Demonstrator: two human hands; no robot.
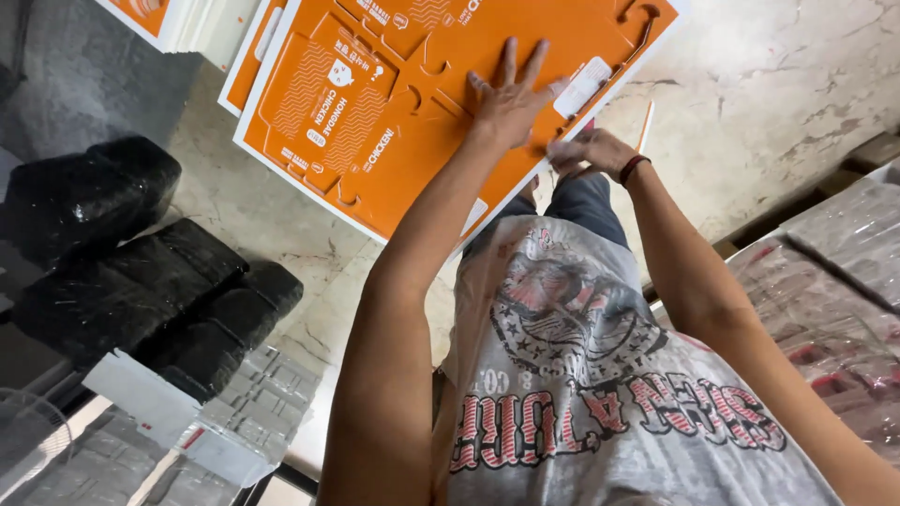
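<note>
The floor (797, 75) is pale, veined stone, worn and stained in places. At the left lie black wrapped bundles (141, 281) on it. Grey moulded trays (253, 394) sit at the lower left. At the right stand stacks under clear plastic wrap (844, 309). Light is even and soft.

Left hand (506, 105) flat, fingers spread; right hand (589, 152) curled.

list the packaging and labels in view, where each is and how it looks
Flat box blank: on the floor under the left hand, orange, white edged, die-cut.
White sticker: on its right edge, by the right hand.
More orange sheets: top left.
Film-wrapped bundles: right, clear.
</note>
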